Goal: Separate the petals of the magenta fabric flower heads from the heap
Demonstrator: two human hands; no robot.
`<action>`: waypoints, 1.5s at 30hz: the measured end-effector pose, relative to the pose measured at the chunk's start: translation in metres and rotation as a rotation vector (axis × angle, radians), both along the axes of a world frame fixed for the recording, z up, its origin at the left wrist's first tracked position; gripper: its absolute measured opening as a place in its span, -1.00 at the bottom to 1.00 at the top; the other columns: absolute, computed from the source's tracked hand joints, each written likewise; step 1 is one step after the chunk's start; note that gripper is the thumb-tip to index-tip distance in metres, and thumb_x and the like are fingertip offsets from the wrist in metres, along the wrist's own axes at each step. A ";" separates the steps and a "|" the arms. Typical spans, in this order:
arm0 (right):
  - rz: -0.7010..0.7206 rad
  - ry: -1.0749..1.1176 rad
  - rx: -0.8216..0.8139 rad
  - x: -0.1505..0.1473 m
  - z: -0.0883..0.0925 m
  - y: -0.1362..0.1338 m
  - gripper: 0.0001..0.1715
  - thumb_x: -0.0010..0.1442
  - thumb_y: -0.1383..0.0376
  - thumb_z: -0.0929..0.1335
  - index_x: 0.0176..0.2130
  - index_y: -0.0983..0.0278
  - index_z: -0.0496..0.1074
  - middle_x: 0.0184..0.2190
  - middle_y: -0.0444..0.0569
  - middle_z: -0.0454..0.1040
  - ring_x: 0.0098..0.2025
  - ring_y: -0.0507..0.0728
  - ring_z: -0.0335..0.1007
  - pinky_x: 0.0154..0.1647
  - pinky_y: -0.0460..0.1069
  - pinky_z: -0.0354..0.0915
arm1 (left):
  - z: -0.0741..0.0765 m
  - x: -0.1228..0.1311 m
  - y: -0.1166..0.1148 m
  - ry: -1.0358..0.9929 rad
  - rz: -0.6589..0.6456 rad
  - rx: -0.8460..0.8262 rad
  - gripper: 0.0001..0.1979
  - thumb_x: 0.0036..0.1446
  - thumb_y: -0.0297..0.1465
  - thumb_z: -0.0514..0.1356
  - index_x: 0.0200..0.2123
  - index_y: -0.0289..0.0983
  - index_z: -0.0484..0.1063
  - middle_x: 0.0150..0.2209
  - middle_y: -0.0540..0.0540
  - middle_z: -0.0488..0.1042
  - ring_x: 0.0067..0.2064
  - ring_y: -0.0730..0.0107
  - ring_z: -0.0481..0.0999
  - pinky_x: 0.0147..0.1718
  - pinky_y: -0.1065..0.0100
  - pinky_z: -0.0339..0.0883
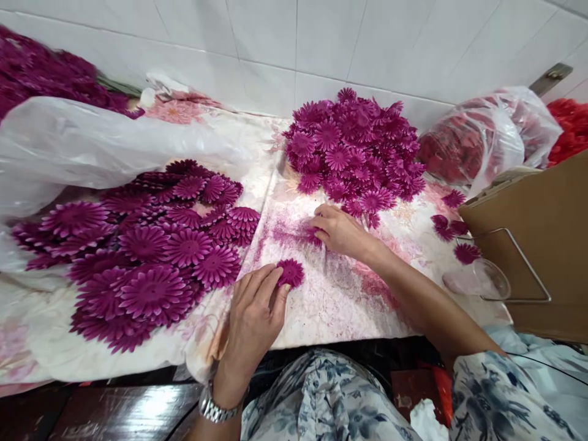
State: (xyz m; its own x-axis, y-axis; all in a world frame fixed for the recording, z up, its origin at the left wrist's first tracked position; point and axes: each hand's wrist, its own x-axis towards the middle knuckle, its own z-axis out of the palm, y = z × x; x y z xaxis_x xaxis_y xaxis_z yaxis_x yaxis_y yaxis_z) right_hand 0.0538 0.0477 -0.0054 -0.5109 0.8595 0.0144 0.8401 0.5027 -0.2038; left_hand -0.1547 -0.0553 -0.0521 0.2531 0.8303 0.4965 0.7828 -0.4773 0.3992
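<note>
Craft workspace — heaped flowers point(351, 150), tiled wall point(266, 37).

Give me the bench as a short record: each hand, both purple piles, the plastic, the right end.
left hand: thumb and fingers at the edge of a single purple flower
right hand: fingers curled at a partly hidden purple flower; grip unclear
left pile: larger purple flowers, overlapping
far pile: smaller purple flowers, heaped near the tiled wall
plastic: white sheeting behind left pile; clear bag, red contents
right end: cardboard box
</note>
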 end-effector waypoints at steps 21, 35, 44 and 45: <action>-0.447 0.142 0.609 0.057 0.122 0.149 -0.50 0.07 0.38 0.34 0.05 0.23 0.33 -0.03 0.10 0.39 0.00 0.27 0.31 0.03 0.25 0.23 | 0.003 0.001 0.004 0.007 -0.023 0.056 -0.70 0.08 -0.57 0.15 -0.08 -0.36 0.37 -0.21 -0.23 0.49 -0.16 0.20 0.43 -0.14 0.16 0.32; 0.126 0.473 -0.129 -0.022 0.000 -0.056 -0.71 0.19 0.23 0.29 -0.12 0.32 0.43 -0.30 0.03 0.49 -0.28 0.07 0.39 -0.24 0.02 0.34 | 0.004 0.002 -0.011 -0.222 -0.018 0.035 -0.81 0.12 -0.57 0.08 -0.20 -0.30 0.38 -0.19 -0.19 0.45 -0.10 0.30 0.44 -0.09 0.24 0.36; -0.081 1.088 -0.481 -0.017 0.001 -0.094 -0.67 0.14 0.29 0.33 -0.06 0.29 0.33 -0.40 -0.13 0.44 -0.40 -0.04 0.37 -0.34 -0.09 0.31 | 0.017 0.027 -0.030 -0.930 -0.164 -0.148 -0.54 0.07 -0.46 0.19 0.07 -0.22 0.28 0.08 -0.20 0.36 0.10 0.24 0.36 0.08 0.17 0.25; -0.093 1.081 -0.423 -0.015 0.003 -0.098 -0.68 0.14 0.29 0.33 -0.07 0.28 0.33 -0.40 -0.13 0.44 -0.39 -0.04 0.37 -0.34 -0.08 0.31 | 0.020 0.034 -0.030 -1.105 -0.200 -0.314 -0.53 0.08 -0.41 0.19 0.10 -0.22 0.27 0.10 -0.21 0.36 0.10 0.24 0.36 0.07 0.19 0.26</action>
State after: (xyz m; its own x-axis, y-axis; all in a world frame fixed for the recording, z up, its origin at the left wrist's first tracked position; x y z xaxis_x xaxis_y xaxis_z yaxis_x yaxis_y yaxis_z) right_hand 0.0391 -0.0505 -0.0023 -0.3424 0.9335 0.1066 0.1560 0.1684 -0.9733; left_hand -0.1208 -0.0852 -0.0321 -0.0482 0.9499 0.3087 -0.1429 -0.3124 0.9391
